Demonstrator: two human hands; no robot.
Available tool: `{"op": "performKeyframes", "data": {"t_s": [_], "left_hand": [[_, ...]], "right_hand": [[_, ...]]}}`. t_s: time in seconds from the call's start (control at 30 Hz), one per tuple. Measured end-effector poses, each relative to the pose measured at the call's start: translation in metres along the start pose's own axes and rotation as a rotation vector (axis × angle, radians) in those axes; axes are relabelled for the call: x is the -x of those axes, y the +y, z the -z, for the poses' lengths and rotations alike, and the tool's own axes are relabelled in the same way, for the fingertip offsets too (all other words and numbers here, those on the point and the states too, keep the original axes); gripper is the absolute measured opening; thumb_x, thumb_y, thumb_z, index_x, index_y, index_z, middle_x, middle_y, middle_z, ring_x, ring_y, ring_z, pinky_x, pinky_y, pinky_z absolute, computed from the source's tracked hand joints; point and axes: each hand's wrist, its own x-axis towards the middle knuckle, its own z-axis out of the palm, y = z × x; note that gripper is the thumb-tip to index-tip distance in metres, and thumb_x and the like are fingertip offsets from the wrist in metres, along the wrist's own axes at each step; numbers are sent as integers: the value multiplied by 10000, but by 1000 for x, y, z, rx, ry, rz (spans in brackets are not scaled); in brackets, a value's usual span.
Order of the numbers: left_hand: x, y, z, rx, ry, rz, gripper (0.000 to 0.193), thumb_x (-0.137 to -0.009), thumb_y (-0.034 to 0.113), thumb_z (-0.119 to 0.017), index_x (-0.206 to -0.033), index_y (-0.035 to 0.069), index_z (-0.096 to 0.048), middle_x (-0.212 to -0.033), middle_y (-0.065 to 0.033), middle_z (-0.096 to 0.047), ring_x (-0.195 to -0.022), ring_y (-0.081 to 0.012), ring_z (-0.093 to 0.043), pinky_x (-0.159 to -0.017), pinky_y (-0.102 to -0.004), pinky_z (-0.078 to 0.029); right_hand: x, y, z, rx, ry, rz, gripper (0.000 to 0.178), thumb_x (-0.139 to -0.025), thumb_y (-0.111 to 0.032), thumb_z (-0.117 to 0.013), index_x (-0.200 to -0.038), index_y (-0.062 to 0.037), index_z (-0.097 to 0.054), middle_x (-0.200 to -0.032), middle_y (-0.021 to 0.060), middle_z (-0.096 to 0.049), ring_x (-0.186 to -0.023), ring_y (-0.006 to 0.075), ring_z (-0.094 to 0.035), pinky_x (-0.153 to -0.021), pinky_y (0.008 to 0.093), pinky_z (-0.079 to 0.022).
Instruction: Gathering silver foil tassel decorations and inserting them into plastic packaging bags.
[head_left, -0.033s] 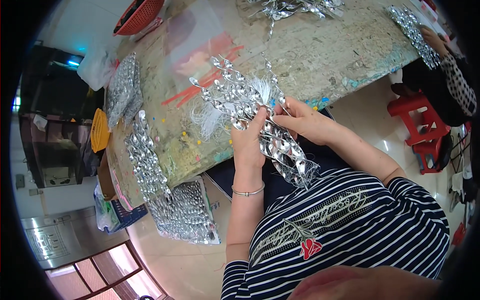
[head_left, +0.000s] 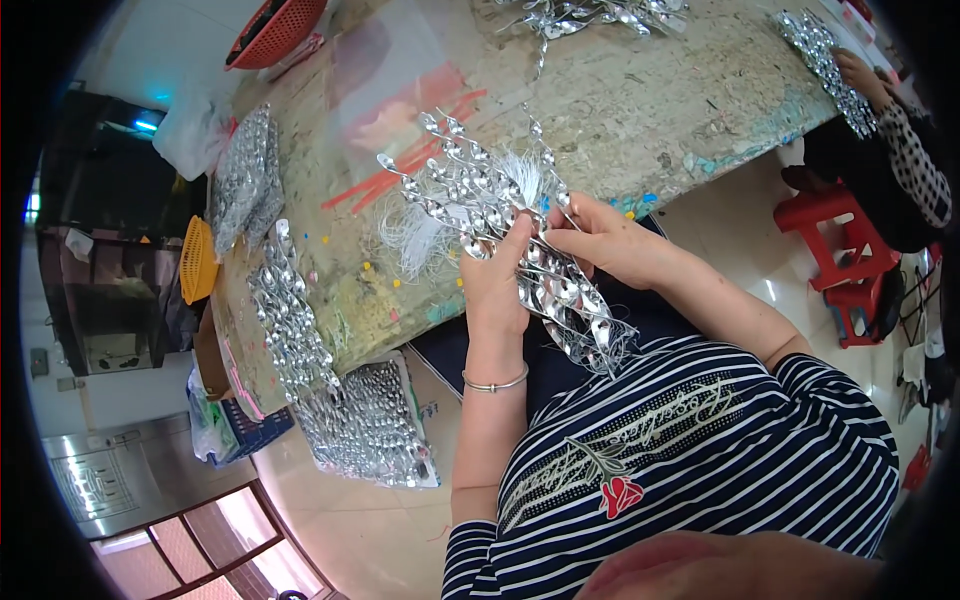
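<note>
A bundle of shiny silver twisted strips (head_left: 568,295) slants from the table edge down toward my lap. My left hand (head_left: 497,280) is closed round the middle of it, thumb on top. From the right, my right hand (head_left: 612,240) pinches at the same bundle beside the left thumb, holding a silver strand there; the exact spot between its fingertips is hidden. Upper ends of the strips fan out over the table beyond my hands. A tangle of fine white threads (head_left: 412,238) lies beside them at the left, and a white thread tuft (head_left: 525,176) shows among the strips.
The worn, paint-spotted table (head_left: 620,120) carries a clear plastic bag (head_left: 385,60), red strips (head_left: 360,190) and more silver strips (head_left: 292,315) at its left edge. A packed bag of strips (head_left: 370,425) is below. At the right are a co-worker's hand (head_left: 865,80) and a red stool (head_left: 830,230).
</note>
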Motion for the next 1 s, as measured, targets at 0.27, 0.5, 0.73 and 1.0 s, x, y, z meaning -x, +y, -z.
{"op": "performKeyframes", "data": {"t_s": [0.27,0.5,0.73,1.0], "left_hand": [[2,1,3,-82,53,4,218,-827,22,-697,-1026,-7,-612,-897,-60,-657,-820,-156,-649,-716,-283,-527],[4,-2,4,16,30,13,273,-830,21,-698,-1073,-10,-576,-903,-65,-634,-787,-146,-628,-651,-290,-545],[4,-1,0,-46,20,-36,303,-813,6,-711,-1076,-19,-563,-913,-70,-618,-773,-152,-617,-639,-305,-555],[7,-2,-3,-129,33,-35,274,-832,0,-690,-1078,2,-569,-911,-63,-622,-754,-163,-624,-639,-308,-552]], "right_hand": [[2,2,1,-32,9,-10,189,-947,-238,-570,-1013,-79,-494,-874,-5,-598,-703,47,-529,-568,205,-410],[6,-7,2,-88,33,-37,178,-970,-217,-529,-1040,-67,-465,-918,33,-627,-739,74,-565,-592,203,-427],[-2,8,9,-255,47,18,207,-977,-175,-522,-1129,-40,-482,-859,27,-573,-669,57,-480,-570,204,-387],[-8,-29,0,-162,-59,-16,306,-875,-267,-683,-1064,-50,-579,-759,8,-589,-568,52,-476,-457,203,-327]]}}
